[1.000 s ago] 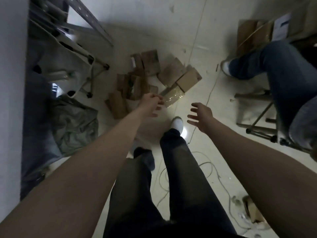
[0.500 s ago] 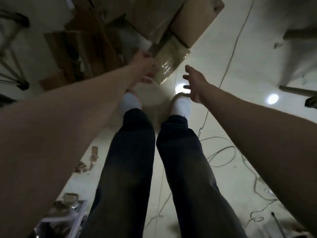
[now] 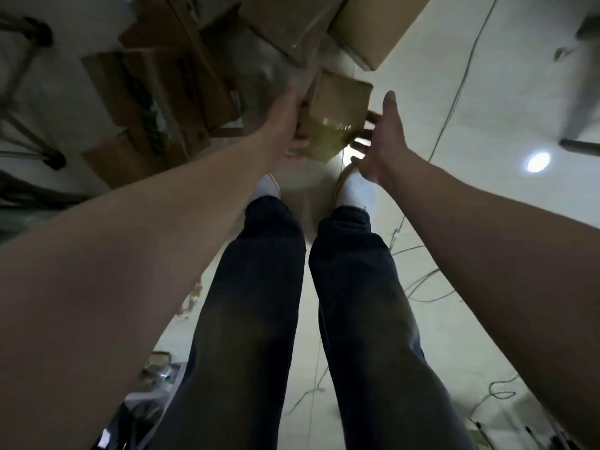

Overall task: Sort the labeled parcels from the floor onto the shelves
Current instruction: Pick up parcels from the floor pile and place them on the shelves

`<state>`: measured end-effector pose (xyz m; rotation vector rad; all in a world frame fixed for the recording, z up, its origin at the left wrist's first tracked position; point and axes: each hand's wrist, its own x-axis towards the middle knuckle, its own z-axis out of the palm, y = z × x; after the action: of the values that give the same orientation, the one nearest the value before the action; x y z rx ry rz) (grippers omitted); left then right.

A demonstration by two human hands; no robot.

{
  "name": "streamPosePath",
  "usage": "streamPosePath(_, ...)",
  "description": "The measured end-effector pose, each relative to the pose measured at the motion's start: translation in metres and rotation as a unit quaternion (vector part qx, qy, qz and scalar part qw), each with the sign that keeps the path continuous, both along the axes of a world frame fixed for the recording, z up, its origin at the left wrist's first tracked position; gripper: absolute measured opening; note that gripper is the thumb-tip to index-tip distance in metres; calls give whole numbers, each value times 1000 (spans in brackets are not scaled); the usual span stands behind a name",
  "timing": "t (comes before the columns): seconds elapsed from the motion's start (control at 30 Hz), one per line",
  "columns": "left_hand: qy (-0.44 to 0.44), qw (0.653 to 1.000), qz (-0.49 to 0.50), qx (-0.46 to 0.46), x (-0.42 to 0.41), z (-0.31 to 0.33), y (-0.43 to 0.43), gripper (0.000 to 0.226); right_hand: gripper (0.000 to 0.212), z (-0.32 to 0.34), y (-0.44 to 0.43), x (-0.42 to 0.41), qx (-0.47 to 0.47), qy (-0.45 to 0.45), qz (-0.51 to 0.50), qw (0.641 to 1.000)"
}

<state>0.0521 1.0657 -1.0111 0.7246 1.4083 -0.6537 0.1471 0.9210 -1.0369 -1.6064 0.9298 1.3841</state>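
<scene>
A small cardboard parcel [image 3: 334,120] wrapped in shiny tape hangs above the floor in front of my feet. My left hand [image 3: 287,120] grips its left side, fingers curled around the edge. My right hand [image 3: 381,138] is at its right side with straight, spread fingers reaching under the lower right corner. A heap of brown cardboard parcels [image 3: 181,89] lies on the floor beyond, with a larger box [image 3: 370,27] at the top. No shelves are in view.
A metal stand's legs [image 3: 29,102] are at the far left. Thin cables [image 3: 454,92] trail over the pale tiled floor. Chair legs [image 3: 581,92] stand at the right edge. Small clutter [image 3: 156,375] lies at the lower left.
My left hand has lifted the taped parcel off the heap and turned it. My right hand has moved in to its right side. The camera has tilted further down.
</scene>
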Motion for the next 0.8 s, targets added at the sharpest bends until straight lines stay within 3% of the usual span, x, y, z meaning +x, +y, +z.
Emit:
streamPosePath(0.07,15,1000,-19,15,-4,26,8,71,72,29,6,-6,-5,-3,39,999)
streamPosePath(0.13,25,999,-20,25,-10,53,14,73,58,61,16,-11,-9,-21,77,997)
streamPosePath(0.23,14,999,16,42,-23,92,23,37,30,106,31,-20,6,-34,89,995)
streamPosePath(0.3,2,998,36,42,-35,118,29,44,21,138,39,-27,26,-37,96,994)
streamPosePath(0.4,-19,996,68,59,-54,160,39,48,26,186,53,-36,39,-38,116,992)
streamPosePath(0.6,-63,973,186,123,-82,268,61,15,42,286,84,-44,93,-111,179,973)
streamPosePath(0.8,-168,932,241,210,-109,410,68,47,34,429,127,-46,192,-212,252,925)
